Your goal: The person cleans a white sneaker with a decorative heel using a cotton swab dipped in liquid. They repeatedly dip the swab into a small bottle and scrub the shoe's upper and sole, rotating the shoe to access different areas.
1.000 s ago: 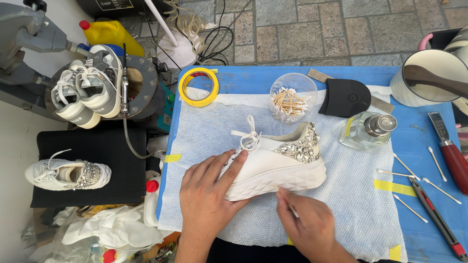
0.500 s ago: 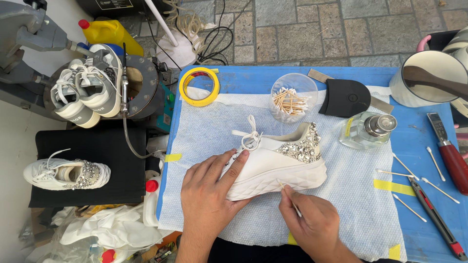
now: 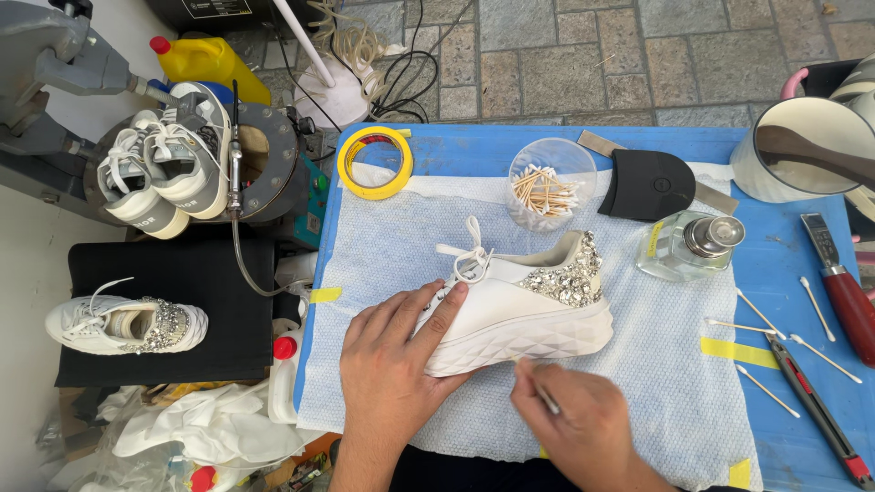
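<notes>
Since half a second ago our right hand [image 3: 583, 424] has slid a little leftward along the sole, and the cotton swab [image 3: 544, 395] it pinches now sits lower against the sole's front edge; our left hand has not shifted.

Going left to right: a matching jewelled sneaker [image 3: 126, 323] lies on a black mat [image 3: 219, 301] off the table, with a grey pair of sneakers [image 3: 164, 169] above it beside a yellow jug [image 3: 208, 62]. On the blue table [image 3: 456, 146] a roll of yellow tape [image 3: 375, 161] rests near the corner of the white cloth [image 3: 383, 246]. Our left hand [image 3: 396, 364] lies spread flat over the toe of the white sneaker [image 3: 524, 314] — fingers wide, pressing it down. That shoe sits on its side in the middle of the cloth, jewelled heel pointing right. Our right hand is closed narrowly around the swab, just below the sole.

Further right stand a clear cup of swabs [image 3: 550, 187], a black heel piece [image 3: 651, 185], a glass bottle [image 3: 690, 246] — then loose swabs [image 3: 761, 314], a red-handled knife [image 3: 843, 287] and a cutter [image 3: 816, 405].
</notes>
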